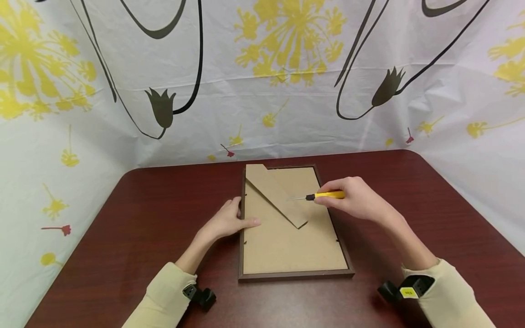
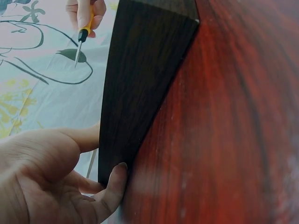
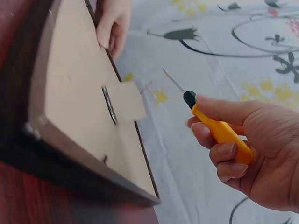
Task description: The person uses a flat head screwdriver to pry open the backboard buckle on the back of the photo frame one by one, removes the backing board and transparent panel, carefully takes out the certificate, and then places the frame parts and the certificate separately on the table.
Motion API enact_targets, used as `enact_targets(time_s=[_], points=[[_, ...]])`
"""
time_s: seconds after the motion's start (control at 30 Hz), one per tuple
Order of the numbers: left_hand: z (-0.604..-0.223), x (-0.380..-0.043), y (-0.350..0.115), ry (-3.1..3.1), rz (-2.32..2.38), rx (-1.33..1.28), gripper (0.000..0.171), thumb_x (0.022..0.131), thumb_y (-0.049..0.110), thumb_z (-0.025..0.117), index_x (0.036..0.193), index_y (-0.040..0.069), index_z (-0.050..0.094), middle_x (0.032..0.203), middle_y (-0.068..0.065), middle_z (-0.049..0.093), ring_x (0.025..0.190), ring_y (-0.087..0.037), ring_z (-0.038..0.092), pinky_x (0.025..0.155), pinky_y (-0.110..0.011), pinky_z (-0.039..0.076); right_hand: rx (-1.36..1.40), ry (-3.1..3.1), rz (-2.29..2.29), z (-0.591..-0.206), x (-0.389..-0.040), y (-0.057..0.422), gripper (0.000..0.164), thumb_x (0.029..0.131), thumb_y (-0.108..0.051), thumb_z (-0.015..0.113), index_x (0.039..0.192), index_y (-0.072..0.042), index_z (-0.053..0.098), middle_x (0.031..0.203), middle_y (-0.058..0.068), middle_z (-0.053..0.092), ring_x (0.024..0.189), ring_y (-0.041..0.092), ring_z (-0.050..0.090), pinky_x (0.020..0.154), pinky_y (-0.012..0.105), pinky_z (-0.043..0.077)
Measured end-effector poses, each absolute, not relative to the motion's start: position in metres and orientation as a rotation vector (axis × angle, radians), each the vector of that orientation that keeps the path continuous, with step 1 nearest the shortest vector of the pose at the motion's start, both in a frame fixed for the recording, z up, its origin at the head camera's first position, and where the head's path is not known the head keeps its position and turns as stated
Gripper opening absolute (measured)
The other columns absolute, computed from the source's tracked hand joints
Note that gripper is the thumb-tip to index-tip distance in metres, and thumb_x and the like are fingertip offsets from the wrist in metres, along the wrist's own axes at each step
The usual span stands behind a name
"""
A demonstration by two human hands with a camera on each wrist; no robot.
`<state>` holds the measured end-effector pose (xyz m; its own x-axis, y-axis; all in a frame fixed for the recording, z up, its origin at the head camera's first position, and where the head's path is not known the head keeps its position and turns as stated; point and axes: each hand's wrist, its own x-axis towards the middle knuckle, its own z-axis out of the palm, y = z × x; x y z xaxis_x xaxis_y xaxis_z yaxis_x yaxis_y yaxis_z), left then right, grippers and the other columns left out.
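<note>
A picture frame [image 1: 297, 275] lies back side up on the table, its brown backing board [image 1: 287, 250] showing. A slanted easel stand [image 1: 276, 193] of the same brown board runs across the back, its top reaching past the upper left corner. My left hand [image 1: 230, 221] grips the left side of the frame, thumb over the backing and fingers at the outer edge [image 2: 135, 84]. In my right hand [image 3: 266, 144] is a yellow-handled screwdriver [image 3: 224, 135] with a black collar and thin metal shaft. Its tip points left, above the backing, apart from it in the right wrist view.
Small dark tabs [image 1: 337, 240] stick out along the frame's inner edges. The frame rests on a dark red wooden table [image 1: 164, 205]. Behind and beside the table hangs a white sheet [image 1: 254, 123] with yellow flowers and grey stems.
</note>
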<state>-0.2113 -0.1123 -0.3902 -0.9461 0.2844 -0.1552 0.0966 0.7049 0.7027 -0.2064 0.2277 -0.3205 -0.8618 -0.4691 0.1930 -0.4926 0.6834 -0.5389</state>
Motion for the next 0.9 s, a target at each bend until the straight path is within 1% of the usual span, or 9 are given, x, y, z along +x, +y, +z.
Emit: enact_targets(time_s=[0.1, 0.23, 0.37, 0.43, 0.57, 0.7, 0.9], points=[[-0.389, -0.211, -0.112, 2.664, 1.07, 0.309, 0.099, 0.086, 0.045, 0.08, 0.153, -0.009, 0.029, 0.099, -0.013, 0.054, 0.088, -0.022, 0.053, 0.078, -0.037, 0.047, 0.911, -2.834, 0.931, -0.322, -0.203, 0.218, 0.009, 0.091, -0.034, 0.078, 0.094, -0.026, 0.079, 0.08, -0.017, 0.068, 0.069, 0.008, 0.055, 0.063, 0.025, 0.046], [-0.389, -0.211, -0.111, 2.644, 1.08, 0.281, 0.102, 0.086, 0.045, 0.08, 0.154, -0.008, 0.026, 0.086, -0.01, 0.056, 0.073, -0.019, 0.054, 0.067, -0.032, 0.046, 1.028, -2.834, 0.966, -0.327, -0.199, 0.205, 0.006, 0.091, -0.036, 0.077, 0.092, -0.03, 0.078, 0.081, -0.017, 0.068, 0.068, 0.006, 0.056, 0.062, 0.024, 0.046], [-0.388, -0.21, -0.111, 2.61, 1.105, 0.261, 0.104, 0.086, 0.045, 0.079, 0.156, -0.007, 0.022, 0.074, -0.01, 0.058, 0.056, -0.019, 0.055, 0.059, -0.031, 0.046, 1.147, -2.805, 0.953, -0.333, -0.197, 0.193, 0.004, 0.091, -0.031, 0.078, 0.092, -0.027, 0.078, 0.083, -0.018, 0.068, 0.068, 0.004, 0.055, 0.061, 0.023, 0.047], [-0.388, -0.21, -0.111, 2.601, 1.106, 0.27, 0.104, 0.087, 0.045, 0.079, 0.157, -0.006, 0.021, 0.07, -0.01, 0.059, 0.05, -0.019, 0.055, 0.057, -0.031, 0.048, 1.195, -2.789, 0.929, -0.337, -0.196, 0.187, 0.004, 0.09, -0.029, 0.079, 0.092, -0.025, 0.078, 0.082, -0.018, 0.066, 0.067, 0.003, 0.054, 0.061, 0.023, 0.047], [-0.387, -0.21, -0.112, 2.576, 1.105, 0.276, 0.106, 0.088, 0.045, 0.078, 0.159, -0.005, 0.016, 0.066, -0.01, 0.06, 0.047, -0.02, 0.058, 0.052, -0.032, 0.049, 1.256, -2.78, 0.913, -0.345, -0.193, 0.177, 0.005, 0.09, -0.027, 0.079, 0.09, -0.024, 0.076, 0.078, -0.017, 0.062, 0.065, 0.002, 0.051, 0.06, 0.022, 0.046], [-0.386, -0.21, -0.111, 2.556, 1.105, 0.265, 0.107, 0.089, 0.045, 0.077, 0.159, -0.004, 0.014, 0.064, -0.011, 0.06, 0.046, -0.02, 0.059, 0.05, -0.032, 0.049, 1.314, -2.777, 0.917, -0.353, -0.191, 0.167, 0.007, 0.092, -0.027, 0.077, 0.091, -0.02, 0.076, 0.077, -0.017, 0.062, 0.064, 0.001, 0.05, 0.06, 0.021, 0.046], [-0.385, -0.208, -0.11, 2.539, 1.127, 0.24, 0.106, 0.089, 0.043, 0.077, 0.159, -0.005, 0.013, 0.067, -0.012, 0.06, 0.046, -0.019, 0.058, 0.051, -0.032, 0.05, 1.308, -2.801, 0.868, -0.358, -0.188, 0.156, 0.008, 0.093, -0.031, 0.076, 0.093, -0.022, 0.076, 0.077, -0.019, 0.06, 0.063, -0.001, 0.049, 0.06, 0.021, 0.045]])
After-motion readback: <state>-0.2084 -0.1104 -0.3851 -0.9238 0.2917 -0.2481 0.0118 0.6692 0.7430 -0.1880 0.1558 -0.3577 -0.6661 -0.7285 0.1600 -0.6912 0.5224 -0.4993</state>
